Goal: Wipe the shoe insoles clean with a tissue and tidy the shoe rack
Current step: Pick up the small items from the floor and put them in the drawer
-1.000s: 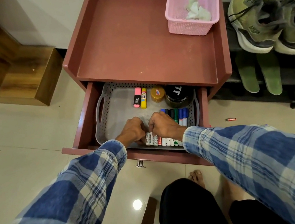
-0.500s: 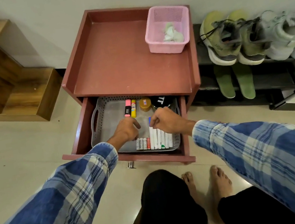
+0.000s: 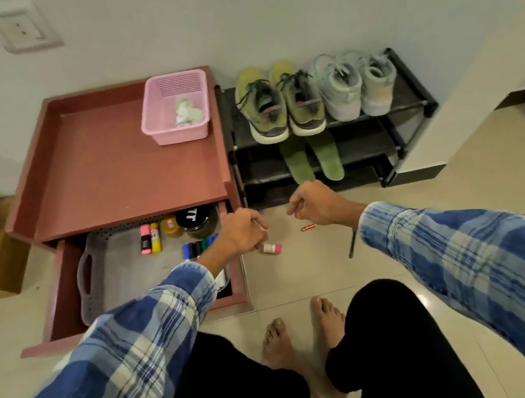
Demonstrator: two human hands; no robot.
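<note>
Floor [image 3: 301,272] holds a red stick [image 3: 307,227] below the shoe rack [image 3: 426,105].

I see the pink plastic basket [image 3: 181,134] on the reddish wooden cabinet [image 3: 104,176], left of the black metal shoe rack [image 3: 408,105]. Its olive sneakers [image 3: 265,108] stand above two green foam insoles [image 3: 296,161].

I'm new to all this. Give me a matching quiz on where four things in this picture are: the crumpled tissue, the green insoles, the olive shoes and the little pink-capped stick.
Things
1. crumpled tissue
2. green insoles
3. olive shoes
4. pink-capped stick

Places
A. on the top shelf of the shoe rack
B. held in the left hand
C. inside the pink basket
D. on the rack shelf just below the top one, sticking out in front

Pairs: 1-C, 2-D, 3-A, 4-B
</note>
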